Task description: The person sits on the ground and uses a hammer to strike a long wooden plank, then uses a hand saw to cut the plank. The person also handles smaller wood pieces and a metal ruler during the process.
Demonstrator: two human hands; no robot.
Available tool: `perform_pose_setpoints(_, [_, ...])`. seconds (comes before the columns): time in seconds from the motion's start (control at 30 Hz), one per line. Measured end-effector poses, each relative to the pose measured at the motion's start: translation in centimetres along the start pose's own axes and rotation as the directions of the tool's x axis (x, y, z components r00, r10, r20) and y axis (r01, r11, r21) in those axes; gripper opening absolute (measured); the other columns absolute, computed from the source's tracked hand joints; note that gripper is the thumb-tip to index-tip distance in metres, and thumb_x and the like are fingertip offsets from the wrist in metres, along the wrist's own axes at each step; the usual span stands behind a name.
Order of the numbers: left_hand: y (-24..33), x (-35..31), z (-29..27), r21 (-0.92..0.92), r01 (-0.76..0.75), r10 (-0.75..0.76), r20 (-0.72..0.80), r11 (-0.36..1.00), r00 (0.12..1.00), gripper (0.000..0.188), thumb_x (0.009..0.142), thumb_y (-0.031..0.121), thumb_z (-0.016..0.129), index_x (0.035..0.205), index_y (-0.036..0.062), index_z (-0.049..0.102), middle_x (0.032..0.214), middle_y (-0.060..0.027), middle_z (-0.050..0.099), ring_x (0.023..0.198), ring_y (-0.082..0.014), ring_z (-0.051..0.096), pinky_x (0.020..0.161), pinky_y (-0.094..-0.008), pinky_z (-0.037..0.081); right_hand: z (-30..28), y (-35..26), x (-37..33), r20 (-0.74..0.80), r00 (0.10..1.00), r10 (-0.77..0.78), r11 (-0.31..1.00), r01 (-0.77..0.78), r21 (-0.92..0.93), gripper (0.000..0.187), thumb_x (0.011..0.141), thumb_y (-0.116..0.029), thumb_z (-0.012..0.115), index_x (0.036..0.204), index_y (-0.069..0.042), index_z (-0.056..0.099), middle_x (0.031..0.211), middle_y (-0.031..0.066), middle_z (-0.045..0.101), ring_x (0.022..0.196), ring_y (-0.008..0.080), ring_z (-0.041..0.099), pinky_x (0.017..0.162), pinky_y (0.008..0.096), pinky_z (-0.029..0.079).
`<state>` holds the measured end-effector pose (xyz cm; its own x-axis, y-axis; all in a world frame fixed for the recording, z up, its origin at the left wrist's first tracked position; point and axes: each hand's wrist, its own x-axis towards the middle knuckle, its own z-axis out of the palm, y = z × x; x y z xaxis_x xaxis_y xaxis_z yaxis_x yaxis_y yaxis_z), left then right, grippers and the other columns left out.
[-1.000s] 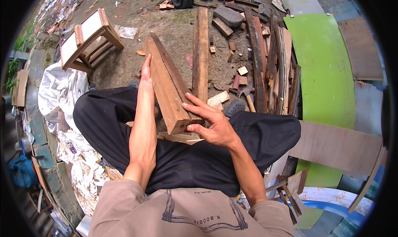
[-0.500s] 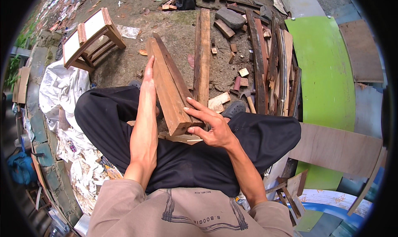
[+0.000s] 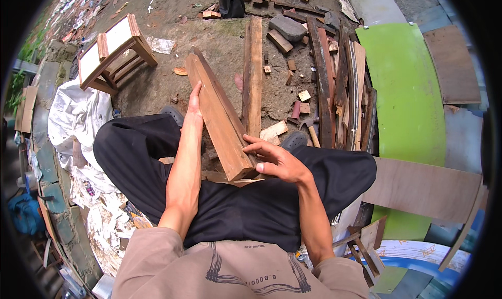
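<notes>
Two lengths of brown wood lie face to face, a wide wooden piece (image 3: 219,121) and a darker strip (image 3: 218,88) along its right side. They slant from my lap away to the left. My left hand (image 3: 195,103) presses along the left side of the wide piece, fingertips pointing away; its other fingers are partly hidden by the wood. At the near right end, my right hand (image 3: 277,160) has its fingers over the edge of the pair and its thumb by the end. Beneath that near end, a pale piece of wood is partly visible.
A small wooden stool-like frame (image 3: 112,53) with white panels stands at the far left. Two long boards (image 3: 254,74) lie ahead. A hammer (image 3: 312,131), offcuts, a grey stone block (image 3: 288,28) and stacked boards (image 3: 342,89) are to the right, beside a green sheet (image 3: 405,89).
The near end of the wooden pair has come closer to me and slightly right. Both hands moved with it, and my left hand sits a little nearer.
</notes>
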<state>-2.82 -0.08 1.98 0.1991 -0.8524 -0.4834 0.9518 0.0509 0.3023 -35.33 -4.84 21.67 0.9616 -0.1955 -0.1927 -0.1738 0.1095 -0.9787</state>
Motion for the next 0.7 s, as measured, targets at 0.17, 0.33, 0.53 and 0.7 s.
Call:
perform_pose_setpoints(0.17, [-4.3,0.4,0.2,-0.013,-0.030,0.029,-0.056,0.999,0.998,0.055,0.091,0.054,0.059,0.122,0.0076,0.059,0.102,-0.0110,0.068,0.092,-0.0274,0.068,0.081,-0.0469,0.057,0.5,-0.1,1.5,-0.225,0.901,0.372,0.855,-0.427,-0.296,0.079,0.089,-0.048,0.066,0.149,-0.007,0.035,0.155,0.0227,0.032,0.139,0.0377,0.040,0.113,0.0438,0.035])
perform_pose_setpoints(0.33, [-6.8,-1.0,2.3,0.051,-0.139,0.144,-0.107,0.989,0.984,0.059,0.093,0.056,0.056,0.123,0.0053,0.057,0.103,-0.0118,0.068,0.090,-0.0261,0.069,0.080,-0.0454,0.059,1.4,5.3,0.8,-0.299,0.903,0.310,0.752,-0.425,-0.504,0.089,0.083,-0.035,0.070,0.155,-0.010,0.024,0.154,0.0320,0.025,0.137,0.0484,0.037,0.113,0.0455,0.035])
perform_pose_setpoints(0.53, [-5.3,-1.4,3.6,0.199,-0.291,0.299,-0.007,0.936,0.954,0.058,0.093,0.053,0.058,0.122,0.0026,0.056,0.099,-0.0114,0.067,0.087,-0.0223,0.069,0.075,-0.0380,0.060,1.9,10.0,1.9,-0.341,0.914,0.219,0.685,-0.392,-0.613,0.080,0.086,-0.025,0.066,0.153,-0.008,0.026,0.150,0.0319,0.034,0.134,0.0479,0.040,0.111,0.0489,0.035])
perform_pose_setpoints(0.7, [-4.1,-3.5,7.1,0.439,-0.492,0.543,0.012,0.752,0.840,0.050,0.091,0.042,0.067,0.119,0.0016,0.056,0.094,-0.0087,0.065,0.080,-0.0183,0.067,0.070,-0.0315,0.058,0.6,7.9,5.0,-0.371,0.902,0.222,0.860,-0.360,-0.361,0.075,0.089,-0.038,0.066,0.147,0.000,0.038,0.144,0.0293,0.045,0.133,0.0410,0.046,0.110,0.0425,0.038])
